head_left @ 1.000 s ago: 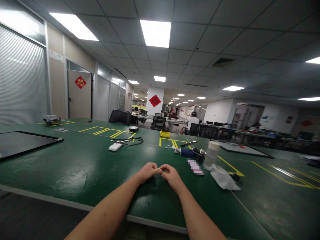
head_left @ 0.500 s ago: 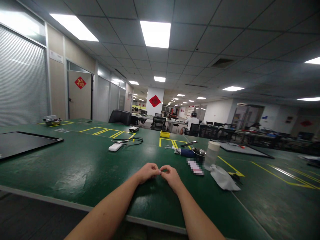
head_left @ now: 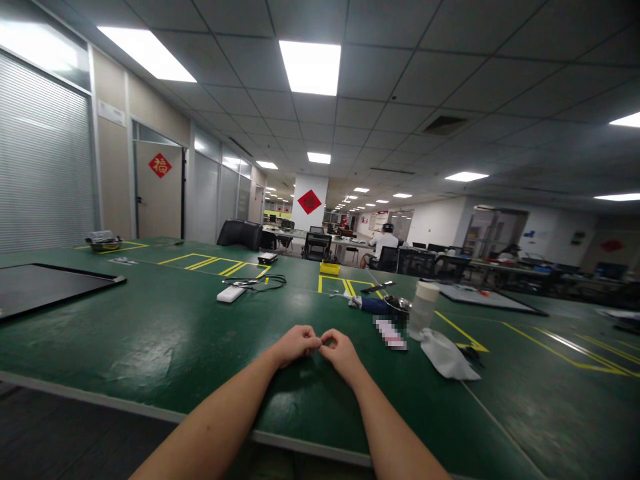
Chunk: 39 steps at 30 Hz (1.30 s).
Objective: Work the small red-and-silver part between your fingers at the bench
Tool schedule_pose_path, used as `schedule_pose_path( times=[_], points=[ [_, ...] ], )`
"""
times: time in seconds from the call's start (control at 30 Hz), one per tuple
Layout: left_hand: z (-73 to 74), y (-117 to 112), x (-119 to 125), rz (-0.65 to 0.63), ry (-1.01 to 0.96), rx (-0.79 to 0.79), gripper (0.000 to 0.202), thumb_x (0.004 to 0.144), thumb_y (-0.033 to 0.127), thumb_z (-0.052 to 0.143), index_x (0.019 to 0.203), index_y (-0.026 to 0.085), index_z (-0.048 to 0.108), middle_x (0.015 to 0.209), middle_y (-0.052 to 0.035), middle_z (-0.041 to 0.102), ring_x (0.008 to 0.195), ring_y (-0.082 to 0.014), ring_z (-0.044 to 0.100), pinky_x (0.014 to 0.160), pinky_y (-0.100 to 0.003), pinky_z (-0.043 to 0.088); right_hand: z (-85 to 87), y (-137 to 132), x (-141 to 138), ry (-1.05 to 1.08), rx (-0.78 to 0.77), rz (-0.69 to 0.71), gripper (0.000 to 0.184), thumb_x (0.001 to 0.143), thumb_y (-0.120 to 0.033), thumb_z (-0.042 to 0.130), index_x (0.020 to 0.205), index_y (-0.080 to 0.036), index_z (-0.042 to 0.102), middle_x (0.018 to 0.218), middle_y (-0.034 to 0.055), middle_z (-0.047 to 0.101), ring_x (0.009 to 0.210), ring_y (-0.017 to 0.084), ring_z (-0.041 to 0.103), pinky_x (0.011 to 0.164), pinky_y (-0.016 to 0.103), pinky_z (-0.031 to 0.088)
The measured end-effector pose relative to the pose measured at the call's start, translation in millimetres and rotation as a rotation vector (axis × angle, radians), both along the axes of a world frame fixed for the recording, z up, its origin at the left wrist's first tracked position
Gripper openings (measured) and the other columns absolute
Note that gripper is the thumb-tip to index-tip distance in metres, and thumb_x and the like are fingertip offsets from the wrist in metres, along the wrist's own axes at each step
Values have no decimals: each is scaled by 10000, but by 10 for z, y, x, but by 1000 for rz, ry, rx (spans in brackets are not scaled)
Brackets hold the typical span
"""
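Just above the green tabletop, my left hand and my right hand meet at the fingertips. Both are closed in a pinch, thumbs against fingers. Whether something small lies between the tips I cannot make out. Beyond the left hand is a white power strip with a black cable. To the right of my right hand lies a pixelated pinkish-white flat item, with a clear bottle with a pale lid and a white pouch farther right.
A metal bowl and a dark blue cloth-like roll sit behind the pinkish item. A yellow box stands farther back. A black tray occupies the left, another flat tray the right. A seated person is in the background.
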<state>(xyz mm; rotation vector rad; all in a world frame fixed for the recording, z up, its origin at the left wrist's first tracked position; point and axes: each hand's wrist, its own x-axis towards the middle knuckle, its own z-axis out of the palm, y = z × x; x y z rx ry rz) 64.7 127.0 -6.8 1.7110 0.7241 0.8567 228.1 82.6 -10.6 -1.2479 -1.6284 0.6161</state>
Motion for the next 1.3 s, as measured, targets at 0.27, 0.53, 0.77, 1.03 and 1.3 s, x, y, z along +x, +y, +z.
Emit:
schedule_pose_path(
  times=[0.27, 0.53, 0.77, 1.03, 1.3],
  points=[
    [-51, 119, -14, -25, -251, -206, 235, 716, 347, 629, 761, 122, 577, 639, -7, 587, 447, -52, 437, 424, -182, 280, 27, 40, 78, 487, -28, -79, 249, 651, -319, 671, 822, -153, 598, 758, 34, 664, 472, 95, 523, 431, 203, 325],
    [-85, 157, -27, -28, -292, -261, 151, 675, 177, 626, 810, 110, 621, 649, -11, 588, 481, -56, 465, 449, -179, 305, 29, 66, 122, 651, -76, -58, 382, 642, -357, 694, 951, -154, 600, 925, 88, 685, 496, 96, 553, 426, 198, 316],
    [-48, 113, -17, -8, -247, -234, 194, 651, 226, 676, 797, 105, 634, 607, 8, 563, 469, -52, 445, 446, -181, 289, 42, -4, 52, 342, -15, -42, 243, 652, -283, 663, 854, -153, 630, 724, 9, 619, 488, 89, 483, 451, 210, 330],
    [-17, 60, -5, -18, -134, -169, 234, 593, 250, 724, 737, 102, 613, 542, 32, 532, 442, -55, 424, 428, -183, 283, 13, -21, -2, -47, 31, -17, 168, 659, -231, 626, 806, -150, 643, 477, -67, 433, 433, 81, 357, 439, 204, 262],
    [3, 53, 15, 16, -81, -156, 184, 599, 237, 704, 693, 109, 611, 495, 41, 518, 422, -56, 420, 426, -185, 283, 32, -33, -4, -86, 70, -51, 166, 680, -254, 630, 813, -156, 647, 499, -58, 449, 465, 95, 379, 464, 207, 297]
  ],
)
